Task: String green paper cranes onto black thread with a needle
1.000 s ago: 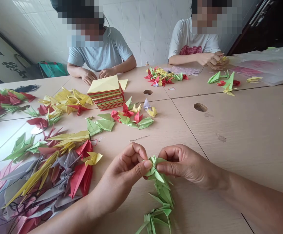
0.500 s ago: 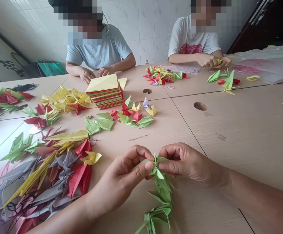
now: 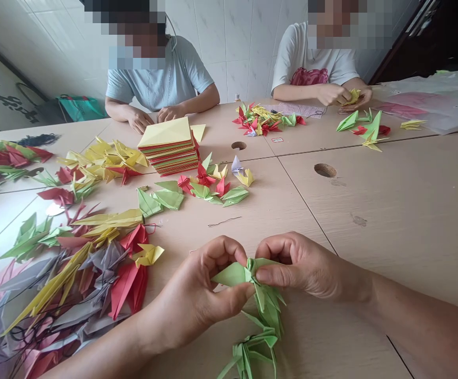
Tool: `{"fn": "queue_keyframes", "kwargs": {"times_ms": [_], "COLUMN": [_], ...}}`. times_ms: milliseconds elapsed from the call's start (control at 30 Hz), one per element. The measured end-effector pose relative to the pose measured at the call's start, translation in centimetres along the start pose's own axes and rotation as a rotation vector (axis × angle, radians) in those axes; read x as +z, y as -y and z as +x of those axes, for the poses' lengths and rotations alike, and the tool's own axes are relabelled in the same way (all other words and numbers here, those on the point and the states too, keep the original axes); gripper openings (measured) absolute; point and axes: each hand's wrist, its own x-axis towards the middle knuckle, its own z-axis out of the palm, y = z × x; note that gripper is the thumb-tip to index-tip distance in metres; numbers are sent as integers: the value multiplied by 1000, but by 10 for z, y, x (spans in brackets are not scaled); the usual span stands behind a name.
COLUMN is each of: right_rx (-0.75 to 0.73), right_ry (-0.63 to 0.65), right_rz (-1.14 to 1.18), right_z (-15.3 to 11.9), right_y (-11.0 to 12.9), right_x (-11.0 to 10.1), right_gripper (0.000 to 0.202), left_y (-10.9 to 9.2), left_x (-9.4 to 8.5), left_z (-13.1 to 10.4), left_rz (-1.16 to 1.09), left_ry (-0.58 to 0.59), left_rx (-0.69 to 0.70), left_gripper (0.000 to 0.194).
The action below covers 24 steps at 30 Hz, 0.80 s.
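A chain of green folded-paper pieces (image 3: 267, 310) runs down toward the table's near edge, its top piece raised between my hands. My left hand (image 3: 219, 284) is closed at the top piece's left side, fingertips behind and thumb in front at the centre. My right hand (image 3: 297, 266) pinches the same piece from the right with thumb and bent forefinger. Left of my hands lies a heap of folded pieces in grey, red, pink and yellow, among them a small yellow crane (image 3: 149, 255) and a red piece (image 3: 128, 289), with black cords tangled through the heap.
A stack of coloured paper squares (image 3: 169, 147) stands ahead, near yellow folded pieces (image 3: 106, 158) and small cranes (image 3: 205, 179). Across the wooden table (image 3: 410, 226) sit two people; the right one's hands (image 3: 343, 97) hold yellow paper. A round hole (image 3: 325, 169) lies right of centre.
My left thumb has moved slightly down and right, showing more of the green piece's left wing. The top piece's centre sits slightly lower. The right person's hands have shifted around the yellow paper.
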Motion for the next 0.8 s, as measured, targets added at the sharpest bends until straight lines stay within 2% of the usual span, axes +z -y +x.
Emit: {"fn": "queue_keyframes", "kwargs": {"times_ms": [500, 800], "right_rx": [12, 10], "right_ry": [2, -24], "right_rz": [-8, -90], "right_z": [0, 0], "right_y": [0, 0], "right_x": [-1, -3], "right_gripper": [27, 25], "left_y": [-5, -3], "left_x": [-2, -1], "left_z": [1, 3], "left_rz": [18, -136], "left_ry": [-29, 14], "left_rx": [18, -7], "left_gripper": [18, 12]}}
